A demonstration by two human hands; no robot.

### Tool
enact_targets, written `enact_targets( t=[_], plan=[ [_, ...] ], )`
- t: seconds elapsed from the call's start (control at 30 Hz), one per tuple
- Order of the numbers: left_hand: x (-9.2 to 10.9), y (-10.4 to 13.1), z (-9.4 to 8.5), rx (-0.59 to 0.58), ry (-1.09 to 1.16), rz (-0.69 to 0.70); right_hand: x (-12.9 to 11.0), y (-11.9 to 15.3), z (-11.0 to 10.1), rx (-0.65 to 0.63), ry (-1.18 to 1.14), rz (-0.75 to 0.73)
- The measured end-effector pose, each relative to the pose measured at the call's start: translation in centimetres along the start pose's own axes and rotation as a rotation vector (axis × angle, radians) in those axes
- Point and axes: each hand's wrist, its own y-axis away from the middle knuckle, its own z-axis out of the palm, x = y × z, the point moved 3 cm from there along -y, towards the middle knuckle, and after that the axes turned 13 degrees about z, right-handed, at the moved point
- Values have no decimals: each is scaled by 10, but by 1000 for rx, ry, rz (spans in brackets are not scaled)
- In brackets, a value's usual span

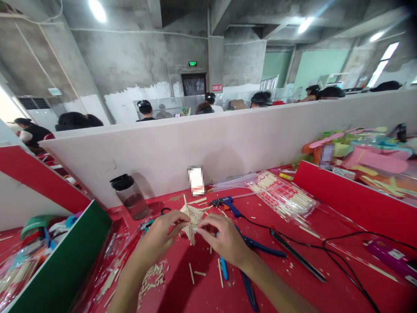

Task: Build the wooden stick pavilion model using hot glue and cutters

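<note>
A small structure of thin wooden sticks (192, 214) stands on the red tabletop, with sticks fanning outward and one pointing up. My left hand (166, 230) is at its left side, thumb and fingers pinched together at its edge. From the right, my right hand (220, 234) pinches at the same structure with thumb and forefinger. Whether either fingertip grips a separate small stick is too fine to tell. Just behind the structure lies a blue hot glue gun (230, 205). Blue-handled cutters (260, 247) rest to the right of my right hand, partly hidden by that arm.
Cut stick pieces (152, 280) lie near my left forearm. A dark-lidded bottle (130, 198) stands at the back left. Bundled sticks in plastic (283, 195) lie at the back right. A black cable (312, 241) crosses the right side. Green (78, 265) and red (355, 191) dividers flank the table.
</note>
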Motion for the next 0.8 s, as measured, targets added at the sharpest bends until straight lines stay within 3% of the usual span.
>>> enact_targets(
  t=[0.13,0.4,0.8],
  plan=[
    [-8,3,-2,-23,-46,-74,14,9,11,28,1,79],
    [-13,0,7,-62,-56,-61,19,13,24,33,-72,157],
    [-11,0,6,-70,-64,-66,20,16,27,67,30,87]
  ],
)
